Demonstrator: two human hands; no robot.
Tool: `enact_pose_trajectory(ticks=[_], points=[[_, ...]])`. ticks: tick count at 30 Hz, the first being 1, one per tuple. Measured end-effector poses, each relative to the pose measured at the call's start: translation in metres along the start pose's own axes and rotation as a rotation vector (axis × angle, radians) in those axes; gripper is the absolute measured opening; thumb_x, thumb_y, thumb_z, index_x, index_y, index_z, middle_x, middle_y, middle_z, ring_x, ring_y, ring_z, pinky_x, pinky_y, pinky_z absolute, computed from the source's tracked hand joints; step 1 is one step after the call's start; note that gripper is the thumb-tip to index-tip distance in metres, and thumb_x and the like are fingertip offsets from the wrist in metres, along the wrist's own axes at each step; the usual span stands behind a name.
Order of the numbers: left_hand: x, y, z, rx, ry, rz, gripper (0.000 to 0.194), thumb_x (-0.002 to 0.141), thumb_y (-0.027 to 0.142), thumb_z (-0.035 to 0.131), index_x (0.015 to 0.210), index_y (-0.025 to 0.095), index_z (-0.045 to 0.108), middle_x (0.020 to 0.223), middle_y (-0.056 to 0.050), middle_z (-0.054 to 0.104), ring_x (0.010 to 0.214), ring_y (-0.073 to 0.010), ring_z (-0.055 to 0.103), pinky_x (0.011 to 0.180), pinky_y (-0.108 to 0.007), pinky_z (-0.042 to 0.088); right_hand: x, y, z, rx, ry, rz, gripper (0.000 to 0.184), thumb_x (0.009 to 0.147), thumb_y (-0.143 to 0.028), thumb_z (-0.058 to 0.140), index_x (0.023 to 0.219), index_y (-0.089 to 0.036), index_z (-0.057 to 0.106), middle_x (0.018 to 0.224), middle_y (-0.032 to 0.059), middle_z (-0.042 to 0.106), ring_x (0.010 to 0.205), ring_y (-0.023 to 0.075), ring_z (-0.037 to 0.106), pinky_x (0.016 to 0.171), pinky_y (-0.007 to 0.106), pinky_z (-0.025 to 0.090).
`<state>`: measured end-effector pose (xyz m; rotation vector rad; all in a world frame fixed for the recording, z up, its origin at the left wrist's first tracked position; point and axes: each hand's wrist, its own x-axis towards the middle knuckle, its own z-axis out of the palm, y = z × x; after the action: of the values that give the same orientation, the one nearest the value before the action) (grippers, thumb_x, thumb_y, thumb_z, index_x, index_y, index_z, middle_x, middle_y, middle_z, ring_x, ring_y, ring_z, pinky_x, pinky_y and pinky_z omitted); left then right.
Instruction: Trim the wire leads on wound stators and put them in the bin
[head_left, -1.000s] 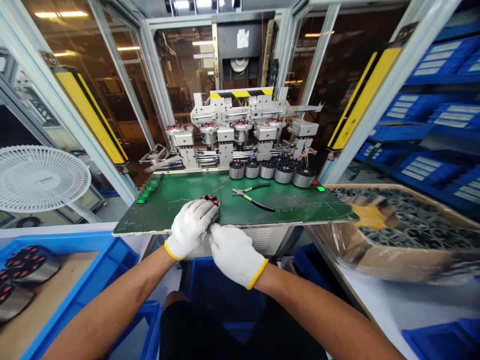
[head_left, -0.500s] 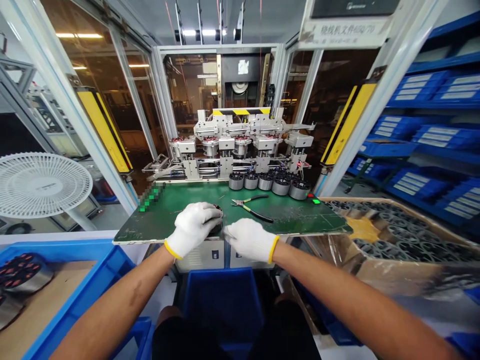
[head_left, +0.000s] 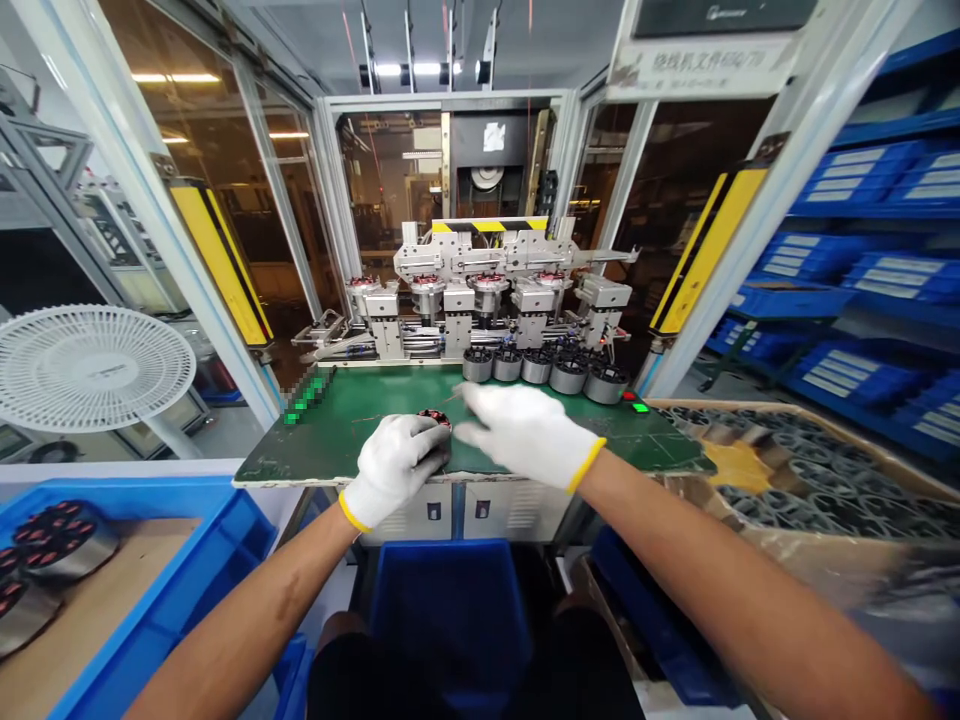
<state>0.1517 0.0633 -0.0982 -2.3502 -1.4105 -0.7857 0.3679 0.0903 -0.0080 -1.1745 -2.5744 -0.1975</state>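
Both my hands wear white knitted gloves with yellow cuffs. My left hand [head_left: 403, 460] is closed around a motor stator [head_left: 433, 415] near the front edge of the green table [head_left: 360, 395]. Only the stator's top, with reddish copper windings, shows past the glove. To the right of it, my right hand [head_left: 525, 428] hangs over the table with fingers stretched out and thumb apart, holding nothing I can see. The right glove covers the spot where the pliers lay. Beyond it stands a cluster of grey stators with black tops [head_left: 568, 373].
Behind the table stands a winding machine [head_left: 487, 265] with stators mounted. A blue crate [head_left: 225, 520] with wound stators is at left, near a white fan [head_left: 97, 370]. At right, a carton [head_left: 825, 440] holds many grey cores. A blue bin [head_left: 450, 610] sits below the table.
My right hand has moved up and away from the stator, its fingers spreading, and now hides the pliers. My left hand stays on the stator. The view has shifted slightly.
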Motion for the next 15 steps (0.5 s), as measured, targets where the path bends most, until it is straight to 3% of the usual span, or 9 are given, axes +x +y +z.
enact_pose_trajectory(ticks=[3,6,9,11,15], points=[[0.009,0.003,-0.007,-0.033,-0.032,-0.015,0.027,0.086,0.040,0.053,0.104,0.026,0.068,0.104,-0.005,0.068,0.090,-0.0199,0.062,0.077,-0.032,0.045,0.001,-0.023,0.018,-0.281,-0.285,-0.120,0.021,0.081,-0.015,0.046,0.092,-0.016,0.065,0.084,0.0132,0.068,0.081,0.0278,0.065,0.064,0.034,0.045],[0.027,0.009,-0.026,-0.081,-0.167,-0.134,0.021,0.082,0.044,0.058,0.090,0.030,0.072,0.094,0.001,0.068,0.083,-0.0163,0.062,0.063,-0.026,0.043,-0.003,-0.030,0.044,-0.269,-0.349,-0.194,0.021,0.082,-0.014,0.045,0.086,-0.016,0.065,0.077,0.0115,0.068,0.078,0.0267,0.066,0.063,0.033,0.043],[0.041,0.012,-0.043,-0.083,-0.290,-0.208,0.019,0.077,0.046,0.061,0.079,0.030,0.072,0.086,0.003,0.066,0.080,-0.0167,0.062,0.056,-0.025,0.039,-0.012,-0.024,0.056,-0.130,-0.275,-0.174,0.028,0.092,-0.027,0.039,0.092,-0.019,0.066,0.077,0.0083,0.069,0.075,0.0234,0.066,0.061,0.030,0.042],[0.040,0.010,-0.048,-0.071,-0.280,-0.183,0.022,0.073,0.046,0.064,0.089,0.031,0.071,0.092,0.002,0.067,0.085,-0.0192,0.062,0.062,-0.027,0.043,-0.027,-0.020,0.053,-0.039,-0.223,-0.067,0.033,0.094,-0.038,0.037,0.096,-0.022,0.066,0.080,0.0054,0.070,0.075,0.0213,0.066,0.061,0.028,0.042],[0.026,0.002,-0.039,-0.011,-0.133,-0.238,0.071,0.055,0.046,0.076,0.121,0.030,0.057,0.118,-0.005,0.061,0.106,-0.0300,0.056,0.084,-0.038,0.047,-0.078,-0.042,0.043,-0.041,0.175,0.225,0.041,0.097,-0.037,0.028,0.113,-0.022,0.063,0.101,0.0084,0.070,0.084,0.0207,0.065,0.073,0.030,0.045]])
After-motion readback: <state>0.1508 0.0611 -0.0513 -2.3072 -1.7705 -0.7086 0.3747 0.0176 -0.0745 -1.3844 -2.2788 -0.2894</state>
